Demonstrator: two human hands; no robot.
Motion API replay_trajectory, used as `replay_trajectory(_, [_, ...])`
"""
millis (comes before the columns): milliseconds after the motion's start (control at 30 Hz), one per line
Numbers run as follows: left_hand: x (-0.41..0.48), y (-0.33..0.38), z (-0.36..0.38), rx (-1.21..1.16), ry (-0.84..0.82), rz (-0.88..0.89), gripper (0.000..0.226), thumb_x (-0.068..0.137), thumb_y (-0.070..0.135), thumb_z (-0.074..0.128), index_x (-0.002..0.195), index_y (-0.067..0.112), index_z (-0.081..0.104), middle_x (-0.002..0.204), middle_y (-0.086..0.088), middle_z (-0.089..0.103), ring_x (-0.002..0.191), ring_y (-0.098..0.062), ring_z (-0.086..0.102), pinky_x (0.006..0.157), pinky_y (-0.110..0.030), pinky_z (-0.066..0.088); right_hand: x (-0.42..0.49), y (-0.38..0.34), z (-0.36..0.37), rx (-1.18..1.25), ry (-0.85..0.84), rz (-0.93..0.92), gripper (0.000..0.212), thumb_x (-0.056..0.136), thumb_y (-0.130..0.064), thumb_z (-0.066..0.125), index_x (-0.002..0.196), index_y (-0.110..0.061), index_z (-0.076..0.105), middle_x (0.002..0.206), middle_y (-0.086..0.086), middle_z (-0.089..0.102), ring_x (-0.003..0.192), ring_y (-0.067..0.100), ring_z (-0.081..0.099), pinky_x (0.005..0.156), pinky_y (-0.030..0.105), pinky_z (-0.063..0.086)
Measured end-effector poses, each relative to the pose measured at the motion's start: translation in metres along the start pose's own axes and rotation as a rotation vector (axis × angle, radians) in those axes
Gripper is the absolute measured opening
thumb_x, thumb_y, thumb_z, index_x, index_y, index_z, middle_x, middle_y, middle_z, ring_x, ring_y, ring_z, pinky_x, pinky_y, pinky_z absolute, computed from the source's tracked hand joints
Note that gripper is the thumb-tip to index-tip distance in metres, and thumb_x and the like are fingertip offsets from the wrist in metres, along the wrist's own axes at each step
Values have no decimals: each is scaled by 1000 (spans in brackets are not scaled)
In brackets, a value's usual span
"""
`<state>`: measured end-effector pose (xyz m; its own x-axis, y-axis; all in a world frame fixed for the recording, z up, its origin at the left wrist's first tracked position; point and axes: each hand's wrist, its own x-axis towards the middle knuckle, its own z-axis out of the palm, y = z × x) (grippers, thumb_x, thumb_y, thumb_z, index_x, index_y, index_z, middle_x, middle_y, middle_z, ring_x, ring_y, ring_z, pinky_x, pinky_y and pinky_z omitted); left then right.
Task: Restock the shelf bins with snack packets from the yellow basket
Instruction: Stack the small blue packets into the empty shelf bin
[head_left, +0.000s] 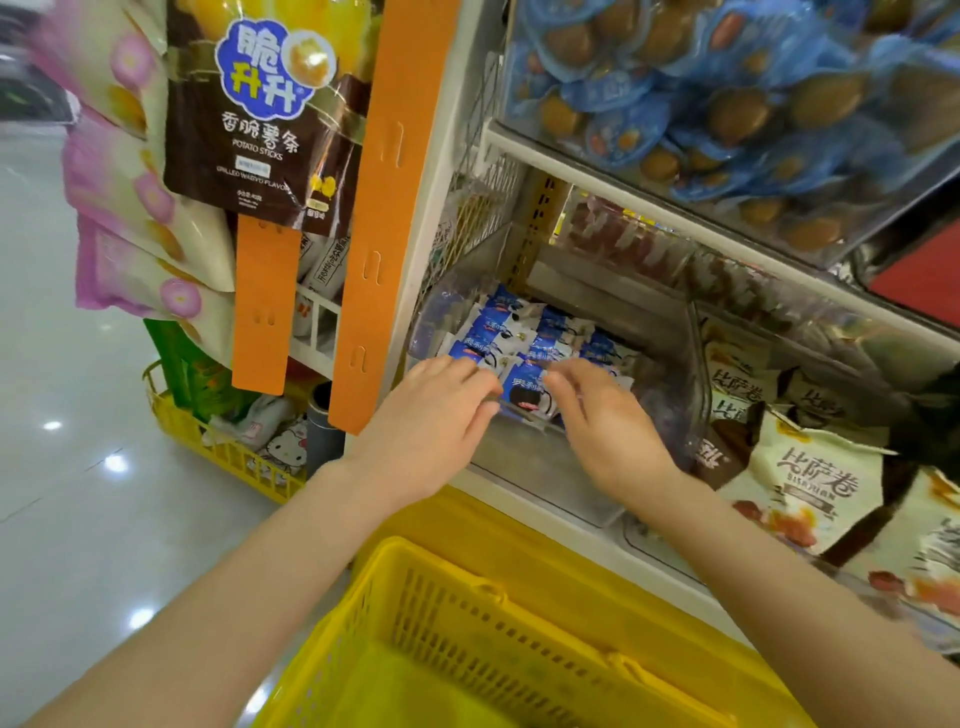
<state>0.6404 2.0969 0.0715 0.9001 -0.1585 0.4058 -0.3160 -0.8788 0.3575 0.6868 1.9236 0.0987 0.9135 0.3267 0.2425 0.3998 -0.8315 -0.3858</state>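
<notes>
Clear bin (524, 462) holds rows of blue packets (501, 332). Left hand (431, 415) lies straight-fingered against the front packet (524, 397); right hand (605, 415) grip unclear (blurred). Yellow basket (415, 623) sits below.

Single head view, angled down, close to shelf bin (571, 457)

Both arms are bare and reach forward. The left arm (249, 582) comes in from the bottom left, and the right arm (769, 587) from the bottom right. The left grip (431, 415) lies palm down, its fingers fairly straight and close together. The right grip (608, 415) is palm down too, near the left one. It is blurry, so its hold is not clear.
</notes>
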Motion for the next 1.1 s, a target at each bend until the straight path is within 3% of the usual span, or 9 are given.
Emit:
replay_trajectory(67, [-11,7,0,15,18,4,34,98,29,36,130,22,45,131,4,47,124,-11,37,106,-25,24,-31,-1,-1,-61,-38,-93,44,96,-46,32,132,-24,44,129,-4,54,113,12,53,91,32,43])
replay_trajectory(200, [-43,19,5,0,30,40,35,97,24,39,131,21,47,142,4,38,136,-10,27,109,-20,16,-78,8,-1,-98,41,-204,43,98,-35,39,136,-17,44,137,-1,49,129,10,38,106,14,18])
replay_trajectory(300, [-79,21,17,-6,11,23,27,95,19,46,120,18,57,125,2,51,119,-13,44,97,-19,27,-110,20,4,-18,147,-219,36,97,-32,41,122,-11,56,121,3,56,118,9,43,102,14,24])
replay_trajectory(433, [-123,3,45,12,-96,-162,24,96,20,45,116,17,58,110,1,53,104,-18,47,87,-29,35,-157,48,38,-25,168,-157,22,97,-30,45,103,-15,60,95,-4,55,89,7,50,78,17,38])
replay_trajectory(533, [-142,-18,65,50,-180,-331,27,96,21,42,121,17,53,113,-3,52,104,-21,47,87,-32,36,-189,79,74,-51,30,6,15,93,-22,52,103,-14,60,95,-4,53,87,14,56,76,24,43])
replay_trajectory(633, [-154,-38,85,87,-247,-488,33,96,22,42,127,13,46,121,-9,50,111,-26,47,92,-35,36,-216,115,112,-100,-228,213,24,99,-30,39,117,-20,52,109,-6,49,105,10,49,90,22,40])
replay_trajectory(733, [-166,-53,106,78,-324,-597,38,97,21,41,131,5,43,126,-16,47,115,-32,47,95,-39,37,-236,148,142,-158,-382,392,31,100,-36,32,124,-19,43,117,-4,46,108,11,46,92,21,39])
replay_trajectory(900, [-183,-59,126,-186,-347,-723,33,100,28,30,101,8,55,96,-18,63,93,-33,59,79,-39,44,-265,186,181,-258,-651,554,54,98,-45,34,141,-12,25,137,5,39,127,21,38,102,27,36])
replay_trajectory(1100, [-183,-62,132,-230,-275,-721,33,99,31,31,96,6,52,81,-17,65,76,-32,63,72,-43,49,-272,199,201,-386,-639,520,73,95,-54,35,147,-11,9,150,4,26,139,23,25,115,33,21])
